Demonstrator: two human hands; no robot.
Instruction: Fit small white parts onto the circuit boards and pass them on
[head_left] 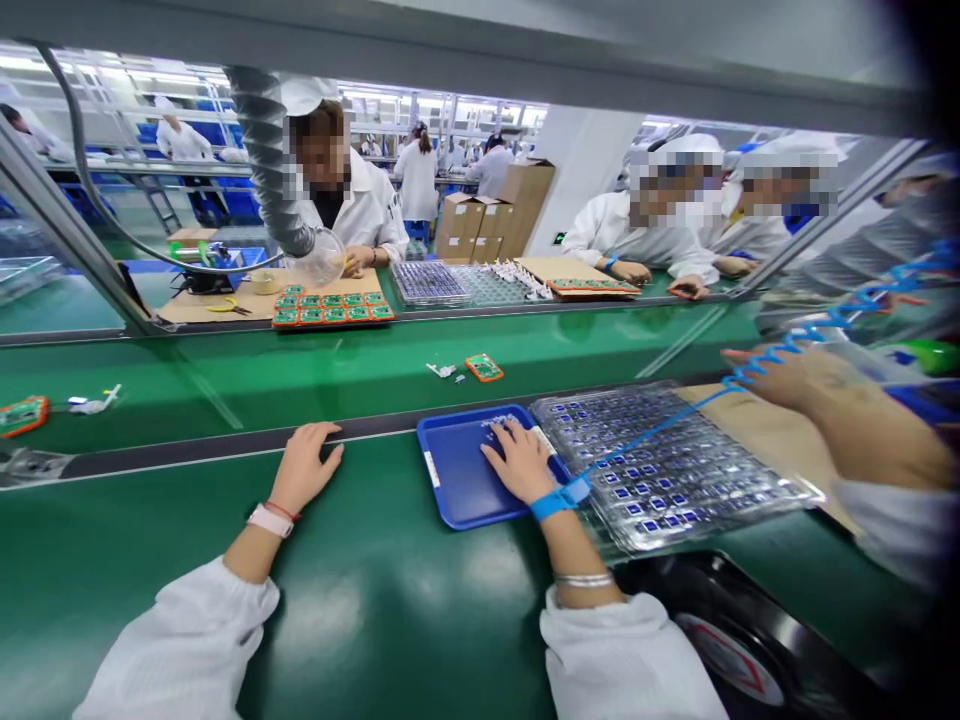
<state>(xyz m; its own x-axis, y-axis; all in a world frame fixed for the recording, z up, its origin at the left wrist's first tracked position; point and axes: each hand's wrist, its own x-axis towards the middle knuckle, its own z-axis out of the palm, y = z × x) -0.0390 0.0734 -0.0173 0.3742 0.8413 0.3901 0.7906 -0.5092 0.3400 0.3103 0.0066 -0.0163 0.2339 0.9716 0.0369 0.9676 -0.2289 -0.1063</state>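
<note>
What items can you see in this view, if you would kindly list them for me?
green workbench: one, green, in the foreground
blue tray: one, blue, on the workbench
clear blister tray: one, clear with blue parts, right of the blue tray
circuit board: one, green with orange edge, on the far side of the dark strip
pliers: one pair, yellow-handled, on the far bench
cardboard boxes: several, brown, in the background
co-worker's hand: one, above the blister tray
coiled cord: one, blue, running up and right from the wrist strap
wrist strap: one, blue, on the right wrist
left hand: one, white-sleeved, on the workbench
right hand: one, white-sleeved, on the blue tray
</note>
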